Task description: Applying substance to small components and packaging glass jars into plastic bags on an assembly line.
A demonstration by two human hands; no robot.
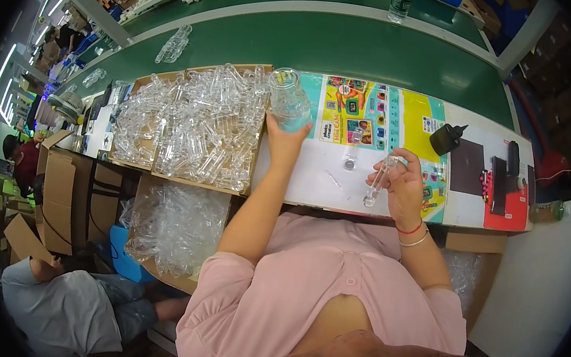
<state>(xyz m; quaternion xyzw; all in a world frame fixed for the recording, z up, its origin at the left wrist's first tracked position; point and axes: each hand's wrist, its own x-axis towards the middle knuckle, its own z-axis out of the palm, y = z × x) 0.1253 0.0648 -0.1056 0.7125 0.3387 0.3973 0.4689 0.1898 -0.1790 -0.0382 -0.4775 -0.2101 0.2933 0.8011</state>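
Right hand, yours, near: fingertips pinching a clear tube, its length left exposed, perhaps for viewing. Tray, left: heaped with clear parts, probably for easy reach. Board, between: bearing a loose part. Left hand, yours, farther: curled around a jar, presumably steadying it.

There are two cardboard trays and one black bottle
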